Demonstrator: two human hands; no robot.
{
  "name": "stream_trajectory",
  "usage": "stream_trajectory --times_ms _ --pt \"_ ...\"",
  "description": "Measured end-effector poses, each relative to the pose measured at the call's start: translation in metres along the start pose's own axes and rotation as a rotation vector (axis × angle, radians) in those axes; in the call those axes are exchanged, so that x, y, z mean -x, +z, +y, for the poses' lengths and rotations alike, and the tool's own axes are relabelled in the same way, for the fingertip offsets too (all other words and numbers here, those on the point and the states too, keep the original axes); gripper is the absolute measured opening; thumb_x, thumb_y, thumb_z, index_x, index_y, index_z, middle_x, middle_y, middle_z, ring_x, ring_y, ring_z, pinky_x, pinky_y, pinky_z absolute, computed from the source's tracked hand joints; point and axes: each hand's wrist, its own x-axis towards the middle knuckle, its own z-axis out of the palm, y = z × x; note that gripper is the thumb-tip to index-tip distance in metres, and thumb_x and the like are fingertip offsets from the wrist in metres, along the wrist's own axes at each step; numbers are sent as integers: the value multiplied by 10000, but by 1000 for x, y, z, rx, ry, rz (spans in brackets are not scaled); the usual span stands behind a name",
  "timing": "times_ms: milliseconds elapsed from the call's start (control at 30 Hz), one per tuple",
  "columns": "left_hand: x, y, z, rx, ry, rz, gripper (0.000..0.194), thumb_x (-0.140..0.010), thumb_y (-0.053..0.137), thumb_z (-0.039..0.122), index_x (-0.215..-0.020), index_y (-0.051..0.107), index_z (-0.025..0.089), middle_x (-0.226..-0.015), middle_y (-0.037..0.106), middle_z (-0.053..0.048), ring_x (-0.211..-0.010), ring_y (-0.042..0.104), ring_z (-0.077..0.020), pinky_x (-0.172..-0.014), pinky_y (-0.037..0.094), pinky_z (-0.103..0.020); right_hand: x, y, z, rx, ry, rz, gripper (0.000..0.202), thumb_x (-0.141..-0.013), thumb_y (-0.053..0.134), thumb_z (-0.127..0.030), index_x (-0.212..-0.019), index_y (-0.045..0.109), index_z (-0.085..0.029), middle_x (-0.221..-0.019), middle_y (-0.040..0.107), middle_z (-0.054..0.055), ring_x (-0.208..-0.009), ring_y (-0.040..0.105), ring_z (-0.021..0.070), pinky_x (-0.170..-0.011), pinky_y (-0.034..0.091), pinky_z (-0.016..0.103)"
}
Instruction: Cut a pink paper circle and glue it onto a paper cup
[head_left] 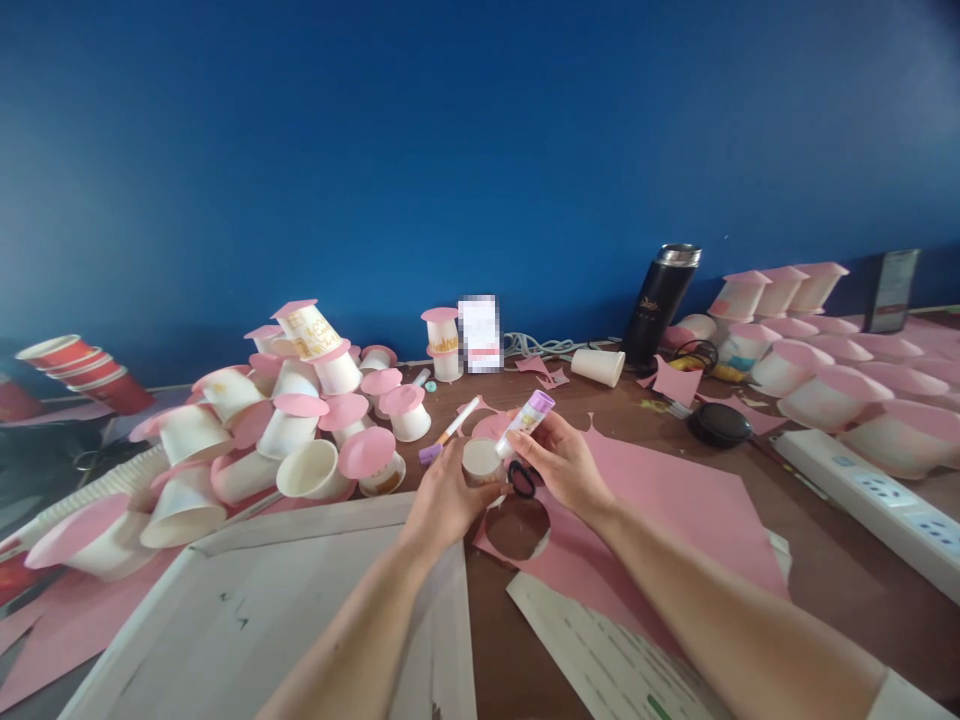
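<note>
My left hand is wrapped round a white paper cup, whose open rim faces up toward me. In my right hand is a glue stick with a purple end, slanted just above the cup's rim. Below that hand shows a black loop, like a scissors handle; whether the hand touches it I cannot tell. A pink paper round lies partly hidden behind the cup. Beyond my left hand lie a white stick-shaped item and a purple cap.
Cups with pink paper discs crowd the left and the right. Pink paper with a cut-out hole lies under my right arm. A black thermos, a loose cup, a power strip and a white board are around.
</note>
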Motion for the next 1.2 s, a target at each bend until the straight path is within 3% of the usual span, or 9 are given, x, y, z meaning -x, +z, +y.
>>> stream_trajectory --times_ms 233,433,600,733,867,1067,1200 --pt "1 0 0 19 2 9 521 -672 717 444 -1107 558 206 -1013 664 -48 -914 624 -239 -765 454 -326 1 -1 -5 8 1 -35 321 -799 652 -447 -1001 597 -204 -685 579 -24 -535 509 101 -475 408 218" --pt "1 0 1 1 -1 12 574 -666 732 417 -1171 537 227 -1048 653 -35 -945 611 -237 -768 450 -317 1 1 -4 -28 -34 44 359 -778 685 -418 -1058 609 -206 -736 601 -12 -564 515 92 -489 418 206" --pt "1 -1 2 -8 2 13 529 -661 738 364 -1130 545 215 -1005 663 -32 -903 620 -225 -749 454 -301 4 4 -5 37 -24 -30 357 -779 677 -429 -1057 621 -211 -693 597 -21 -511 501 98 -456 405 223" --pt "2 -1 1 -16 21 15 577 -662 742 383 -1174 534 215 -1011 668 -40 -914 626 -235 -749 457 -308 4 4 -6 156 -66 68 348 -772 686 -419 -1048 632 -215 -734 630 -4 -608 562 134 -563 466 249" --pt "2 -1 1 -9 36 10 596 -666 741 404 -1192 532 215 -1053 661 -52 -956 619 -242 -776 456 -316 2 3 -5 96 -77 129 363 -766 689 -426 -1051 621 -211 -827 669 29 -705 617 169 -634 501 274" --pt "1 -1 2 -18 16 11 555 -663 742 376 -1160 544 228 -1050 657 -35 -954 614 -226 -789 446 -308 6 8 -7 41 -69 7 321 -775 691 -395 -1042 616 -233 -739 622 -10 -569 554 122 -513 457 241" --pt "2 0 0 -23 23 7 501 -664 739 361 -1108 553 224 -1024 661 -27 -928 617 -216 -764 443 -294 9 8 -10 63 -62 -47 228 -793 668 -401 -928 620 -223 -641 578 -32 -473 489 99 -457 411 237"
